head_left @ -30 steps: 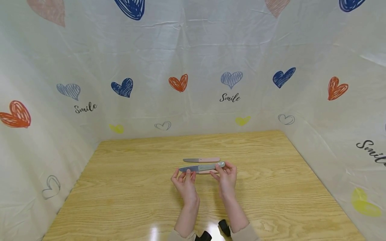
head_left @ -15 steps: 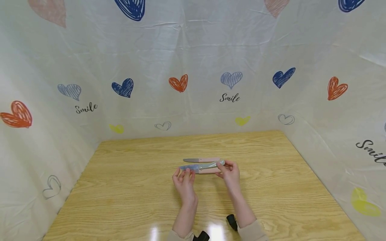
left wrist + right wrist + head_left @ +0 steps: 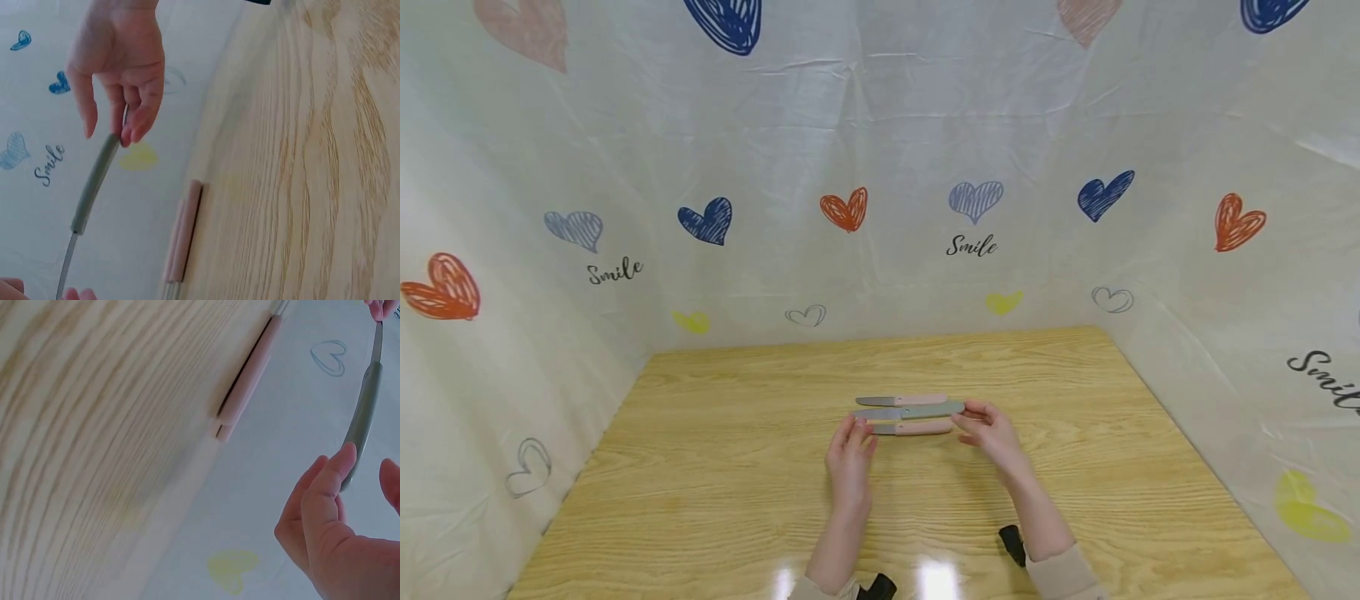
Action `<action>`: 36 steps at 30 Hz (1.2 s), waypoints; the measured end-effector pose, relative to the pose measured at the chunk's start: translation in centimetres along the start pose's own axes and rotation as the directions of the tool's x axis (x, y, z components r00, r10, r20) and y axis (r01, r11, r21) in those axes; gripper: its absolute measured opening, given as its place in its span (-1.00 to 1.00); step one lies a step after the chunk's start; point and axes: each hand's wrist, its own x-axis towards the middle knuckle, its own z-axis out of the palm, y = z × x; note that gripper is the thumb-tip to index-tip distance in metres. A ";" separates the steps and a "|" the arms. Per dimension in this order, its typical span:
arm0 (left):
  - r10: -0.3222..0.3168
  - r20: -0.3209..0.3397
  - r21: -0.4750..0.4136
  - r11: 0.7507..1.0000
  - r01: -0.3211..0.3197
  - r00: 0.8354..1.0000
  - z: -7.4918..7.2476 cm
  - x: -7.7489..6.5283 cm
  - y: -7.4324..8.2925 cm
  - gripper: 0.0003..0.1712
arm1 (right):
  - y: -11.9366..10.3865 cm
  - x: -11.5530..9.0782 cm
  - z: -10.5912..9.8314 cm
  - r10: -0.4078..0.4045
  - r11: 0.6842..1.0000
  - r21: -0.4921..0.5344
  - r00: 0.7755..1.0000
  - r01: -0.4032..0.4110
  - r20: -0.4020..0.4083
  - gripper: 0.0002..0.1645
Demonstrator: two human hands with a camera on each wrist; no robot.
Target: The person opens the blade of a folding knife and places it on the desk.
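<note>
A knife with a grey-green handle (image 3: 925,411) is held level above the table. Its blade (image 3: 878,413) points left, and my left hand (image 3: 850,454) pinches it near the tip. At the handle's butt end is my right hand (image 3: 996,437); in the right wrist view its fingers (image 3: 340,465) touch the handle, while the thumb (image 3: 390,481) stands apart. Two knives with pink handles lie on the wood: one (image 3: 921,400) beyond the green-handled knife, the other (image 3: 923,427) on the near side. My left fingers partly hide the near knife's blade.
The wooden table (image 3: 737,467) stretches around the knives. A white curtain (image 3: 910,142) printed with hearts and "Smile" stands behind and on both sides. Black wrist devices (image 3: 1012,543) sit at the sleeves.
The green-handled knife has turned about its length and shifted slightly right. My right hand has moved right and its thumb has come off the handle. The pink-handled knives stay put.
</note>
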 end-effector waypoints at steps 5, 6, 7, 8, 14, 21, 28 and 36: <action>-0.068 0.112 0.141 0.989 0.051 0.991 -1.3 0.4 0.2 -0.39 | 0.4 0.2 -1.4 0.036 0.999 -0.027 0.997 -0.034 0.068 -0.44; -0.078 0.125 0.160 0.985 0.057 0.989 -1.5 0.5 0.1 -0.39 | 0.5 0.3 -1.6 0.042 0.999 -0.033 0.996 -0.039 0.083 -0.44; -0.087 0.136 0.175 0.983 0.063 0.987 -1.7 0.6 0.1 -0.39 | 0.6 0.3 -1.8 0.048 0.998 -0.041 0.994 -0.044 0.093 -0.45; -0.093 0.143 0.190 0.980 0.065 0.985 -1.8 0.6 0.2 -0.39 | 0.7 0.3 -2.0 0.053 0.998 -0.052 0.993 -0.047 0.108 -0.45; -0.132 0.150 0.278 0.957 0.086 0.980 -2.7 0.9 0.2 -0.43 | 0.9 0.1 -2.6 0.086 0.990 -0.124 0.981 -0.065 0.171 -0.50; -0.194 0.191 0.338 0.933 0.121 0.962 -4.3 1.3 0.3 -0.44 | 1.7 0.1 -2.6 0.122 0.982 -0.170 0.963 -0.082 0.241 -0.45; -0.253 0.254 0.416 0.900 0.131 0.933 -5.4 1.8 0.7 -0.42 | 2.0 0.3 -2.4 0.142 0.972 -0.221 0.947 -0.078 0.289 -0.42; -0.265 0.296 0.492 0.866 0.092 0.918 -6.0 2.2 0.5 -0.40 | 2.1 0.4 -2.1 0.172 0.960 -0.266 0.931 -0.085 0.323 -0.41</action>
